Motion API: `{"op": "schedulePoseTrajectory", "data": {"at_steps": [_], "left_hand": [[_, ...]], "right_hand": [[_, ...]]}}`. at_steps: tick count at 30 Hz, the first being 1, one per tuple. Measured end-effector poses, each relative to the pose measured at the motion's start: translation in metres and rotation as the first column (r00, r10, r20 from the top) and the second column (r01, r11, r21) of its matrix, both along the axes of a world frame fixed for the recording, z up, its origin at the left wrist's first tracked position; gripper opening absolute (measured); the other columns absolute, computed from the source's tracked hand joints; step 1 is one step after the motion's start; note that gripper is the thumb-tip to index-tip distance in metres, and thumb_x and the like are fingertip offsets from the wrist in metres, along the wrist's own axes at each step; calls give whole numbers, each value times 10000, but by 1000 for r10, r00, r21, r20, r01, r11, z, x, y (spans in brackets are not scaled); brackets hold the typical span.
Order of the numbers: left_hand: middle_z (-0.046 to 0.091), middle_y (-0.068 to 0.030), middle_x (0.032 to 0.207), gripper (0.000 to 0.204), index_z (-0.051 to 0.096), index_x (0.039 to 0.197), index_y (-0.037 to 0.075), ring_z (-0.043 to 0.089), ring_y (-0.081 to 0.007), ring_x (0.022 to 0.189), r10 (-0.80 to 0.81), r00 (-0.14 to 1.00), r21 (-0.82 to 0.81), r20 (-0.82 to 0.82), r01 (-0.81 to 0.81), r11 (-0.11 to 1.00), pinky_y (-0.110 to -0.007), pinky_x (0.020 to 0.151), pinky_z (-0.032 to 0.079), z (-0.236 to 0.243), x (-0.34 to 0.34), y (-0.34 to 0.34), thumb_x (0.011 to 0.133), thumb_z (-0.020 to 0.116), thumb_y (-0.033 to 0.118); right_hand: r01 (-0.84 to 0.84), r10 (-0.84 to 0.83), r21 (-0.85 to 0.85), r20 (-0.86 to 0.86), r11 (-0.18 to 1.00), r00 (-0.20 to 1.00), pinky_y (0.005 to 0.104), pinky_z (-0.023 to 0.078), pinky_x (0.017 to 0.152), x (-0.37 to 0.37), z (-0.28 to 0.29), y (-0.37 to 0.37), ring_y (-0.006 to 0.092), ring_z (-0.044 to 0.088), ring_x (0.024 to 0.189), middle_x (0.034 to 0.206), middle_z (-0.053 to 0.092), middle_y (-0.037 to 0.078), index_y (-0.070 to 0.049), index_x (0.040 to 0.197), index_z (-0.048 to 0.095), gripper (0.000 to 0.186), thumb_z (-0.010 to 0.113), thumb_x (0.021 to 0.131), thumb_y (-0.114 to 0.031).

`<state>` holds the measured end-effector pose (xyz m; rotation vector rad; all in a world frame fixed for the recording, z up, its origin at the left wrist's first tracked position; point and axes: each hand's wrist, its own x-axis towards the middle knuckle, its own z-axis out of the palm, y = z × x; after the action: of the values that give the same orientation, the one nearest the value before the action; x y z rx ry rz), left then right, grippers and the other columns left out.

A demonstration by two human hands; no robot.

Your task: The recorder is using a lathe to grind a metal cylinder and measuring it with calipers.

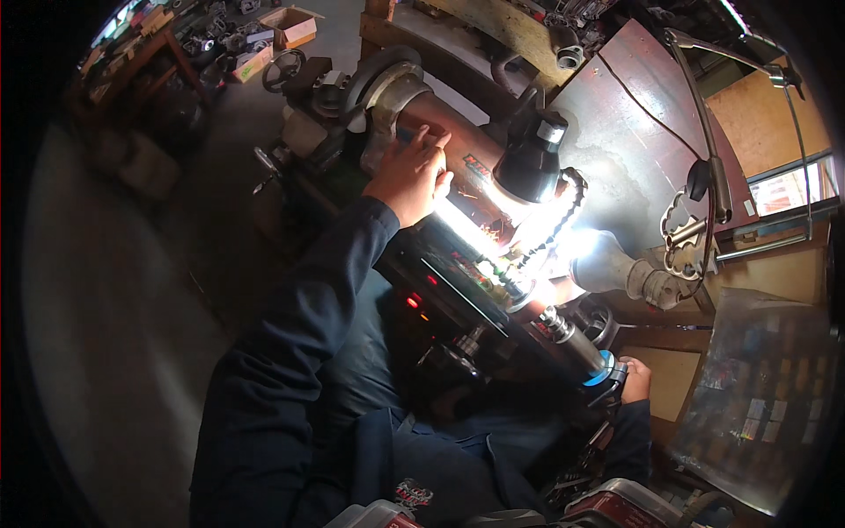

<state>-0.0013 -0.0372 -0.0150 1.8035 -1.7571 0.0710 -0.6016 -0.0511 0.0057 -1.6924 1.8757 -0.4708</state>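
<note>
A lathe-like machine runs slantwise across the middle of the head view. My left hand (414, 172) lies on its reddish-brown rounded housing (449, 132), fingers stretched and partly apart, holding nothing. At the machine's near right end, my right hand (635, 380) is closed around a dark handwheel (619, 377) beside a blue ring (601, 370). A metal cylinder (579, 348) leads from there toward the brightly lit middle. Glare hides details there. Thin curled shavings (489, 231) show on the housing near the light. Red indicator lights (412, 302) glow on the dark front panel.
A black lamp head (532, 154) hangs over the machine, and a pale lamp-shaped piece (606, 261) faces it. A jointed metal arm (713, 167) with a cable rises behind. Cardboard boxes (290, 26) sit far left. Clear-lidded cases (625, 506) are at the lower edge.
</note>
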Motion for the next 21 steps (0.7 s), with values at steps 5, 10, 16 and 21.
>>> {"op": "schedulePoseTrajectory", "data": {"at_steps": [5,10,16,21], "left_hand": [[603,-142,1248,569,347,1447,60,374,-332,1382,7,1000,8,2,-8,1000,-569,1101,268,0,0,0,946,564,220],[614,-128,1215,572,345,1447,60,390,-337,1370,-6,1000,-42,18,6,999,-578,1097,273,-5,2,-3,944,567,220],[624,-100,1144,588,321,1457,58,386,-343,1373,-7,1000,0,12,7,1000,-592,1094,272,-3,2,-5,946,565,216],[608,-105,1183,587,303,1468,64,374,-341,1381,-10,999,93,-36,13,996,-606,1086,276,3,0,-6,956,545,220]], "right_hand": [[16,-57,245,162,969,985,301,509,734,1,4,-13,184,651,755,867,697,122,89,976,664,281,439,944,-76],[-246,226,343,97,907,969,308,516,703,-18,1,-40,189,661,728,810,702,109,79,891,688,239,505,898,-75],[-609,784,532,-191,588,590,368,524,738,-25,-6,-78,288,690,801,855,710,156,-10,914,722,204,598,840,-154],[-566,936,754,-196,334,291,408,517,738,-37,-32,-111,360,677,838,872,700,183,-67,892,726,191,617,813,-202]]}}
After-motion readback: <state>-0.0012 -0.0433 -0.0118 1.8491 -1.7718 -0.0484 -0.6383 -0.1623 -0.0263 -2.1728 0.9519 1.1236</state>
